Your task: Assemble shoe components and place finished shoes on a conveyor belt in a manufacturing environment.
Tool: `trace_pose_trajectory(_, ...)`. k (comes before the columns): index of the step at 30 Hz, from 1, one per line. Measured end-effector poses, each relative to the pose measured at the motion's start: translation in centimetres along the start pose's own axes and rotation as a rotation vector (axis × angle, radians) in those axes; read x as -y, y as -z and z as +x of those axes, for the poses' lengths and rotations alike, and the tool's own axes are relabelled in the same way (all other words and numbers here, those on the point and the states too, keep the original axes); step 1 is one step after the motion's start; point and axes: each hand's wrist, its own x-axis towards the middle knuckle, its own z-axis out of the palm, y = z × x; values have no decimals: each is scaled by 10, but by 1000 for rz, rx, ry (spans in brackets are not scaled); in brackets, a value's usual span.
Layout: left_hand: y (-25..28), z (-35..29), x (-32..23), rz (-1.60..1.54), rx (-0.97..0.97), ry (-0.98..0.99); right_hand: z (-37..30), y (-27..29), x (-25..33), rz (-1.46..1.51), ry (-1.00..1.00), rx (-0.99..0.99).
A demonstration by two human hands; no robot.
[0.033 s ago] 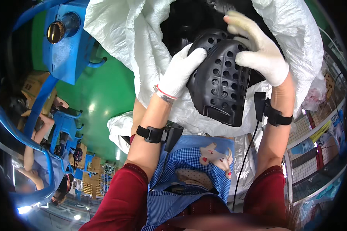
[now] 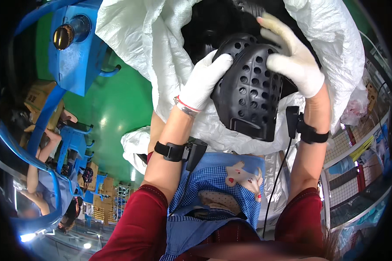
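Note:
Two black, curved moulded shells with rows of round holes lie one against the other; the front perforated shell (image 2: 250,93) shows most, and part of another shell (image 2: 237,45) shows behind it. My left hand (image 2: 207,78), in a white glove, grips them at the left side, thumb on top and fingers hidden beneath. White-gloved too, my right hand (image 2: 298,63) is at the upper right of the front shell. Its thumb overlaps the shell's edge, though contact is hard to tell; its other fingers stretch out, slightly blurred.
A large white woven sack (image 2: 165,48) surrounds the shells, with dark pieces inside. On the left stands a blue metal machine (image 2: 76,56) over a green floor (image 2: 96,126). Another person (image 2: 48,174) sits at far left. Wire-mesh racks (image 2: 348,182) stand at right.
My right hand has shifted very slightly, its fingers moving a little to the right. The front shell has tilted a touch; my left hand keeps its hold.

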Motion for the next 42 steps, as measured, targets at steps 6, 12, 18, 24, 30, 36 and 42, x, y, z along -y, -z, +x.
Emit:
trace_pose_trajectory(6, -2, 11, -11, 129, -37, 29, -8, -24, -35, 606, -197, -45)
trace_pose_trajectory(12, -12, 34, -32, 121, -70, -201, 39, 1, -27, 695, -132, -103)
trace_pose_trajectory(18, -3, 59, -35, 274, -39, -458, 87, 9, -18, 820, 177, -367)
trace_pose_trajectory(24, -11, 45, -36, 1127, -463, -545, 112, -7, -22, -265, -95, -626)
trace_pose_trajectory(30, -10, 54, -17, 1479, -435, -623, 141, -44, -42, -553, -118, -632)
trace_pose_trajectory(36, -17, 52, -17, 1523, -618, -708, 100, 13, -58, -601, 355, -700)
trace_pose_trajectory(42, -17, 51, -18, 1608, -682, -665, 9, 101, -69, -916, -612, -726)
